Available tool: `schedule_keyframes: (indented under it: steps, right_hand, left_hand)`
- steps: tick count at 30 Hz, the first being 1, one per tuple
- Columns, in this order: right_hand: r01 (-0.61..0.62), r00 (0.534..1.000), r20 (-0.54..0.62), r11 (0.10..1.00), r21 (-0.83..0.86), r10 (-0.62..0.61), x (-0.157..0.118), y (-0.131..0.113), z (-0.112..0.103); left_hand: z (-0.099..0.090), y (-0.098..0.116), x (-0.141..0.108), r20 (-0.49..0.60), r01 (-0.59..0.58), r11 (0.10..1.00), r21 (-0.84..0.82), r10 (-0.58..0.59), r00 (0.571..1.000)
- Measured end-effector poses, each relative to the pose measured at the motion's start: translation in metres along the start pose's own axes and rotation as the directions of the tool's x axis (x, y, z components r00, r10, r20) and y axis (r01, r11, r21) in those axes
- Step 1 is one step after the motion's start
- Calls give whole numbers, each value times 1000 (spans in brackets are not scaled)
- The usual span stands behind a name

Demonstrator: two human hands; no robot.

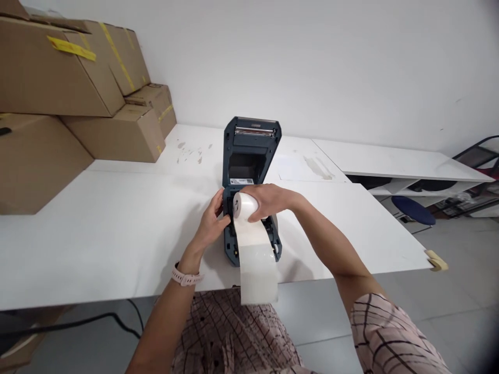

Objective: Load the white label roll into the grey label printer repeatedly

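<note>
A dark grey label printer (230,244) stands on the white table with its lid (252,148) raised and tilted back. My right hand (268,200) is wrapped round a white roll of labels (245,206), held in the mouth of the printer body. From the roll a strip of labels (258,270) runs toward me and hangs past the table's front edge. My left hand (214,215) rests against the printer's left side, thumb on its rim and fingers along the outer wall. The roll's right end is hidden by my right hand.
Several cardboard boxes (47,67) are stacked at the left on the white table (117,234). A lower shelf unit (390,158) and a blue stool (413,210) stand at the right. A foam guard (436,261) covers the table corner. A black cable (105,315) hangs below.
</note>
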State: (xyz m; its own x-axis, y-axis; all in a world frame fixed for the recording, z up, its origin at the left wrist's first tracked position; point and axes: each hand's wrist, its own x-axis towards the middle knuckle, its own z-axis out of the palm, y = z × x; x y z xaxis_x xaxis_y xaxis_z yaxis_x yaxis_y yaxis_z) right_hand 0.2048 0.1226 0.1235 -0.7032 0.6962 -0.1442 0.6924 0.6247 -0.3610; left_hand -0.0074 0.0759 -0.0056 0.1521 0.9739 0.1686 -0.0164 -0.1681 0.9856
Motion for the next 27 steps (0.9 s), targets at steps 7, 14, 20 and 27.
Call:
schedule_keyframes:
  steps: [7,14,20,27]
  right_hand:
    - [12,1000,25,994,-112,-9,5,0,38]
    - [172,952,-234,979,-114,-195,-79,-41,89]
    - [100,946,-291,982,-161,-144,-91,-47,119]
    - [73,935,-325,974,-217,-142,-91,-58,135]
  left_hand:
    - [0,1,-1,19,-7,1000,15,7,1000]
    - [0,3,-2,42,-51,997,58,48,998]
    - [0,1,-1,35,-53,997,57,51,998]
    - [3,2,-3,41,-10,998,67,7,999]
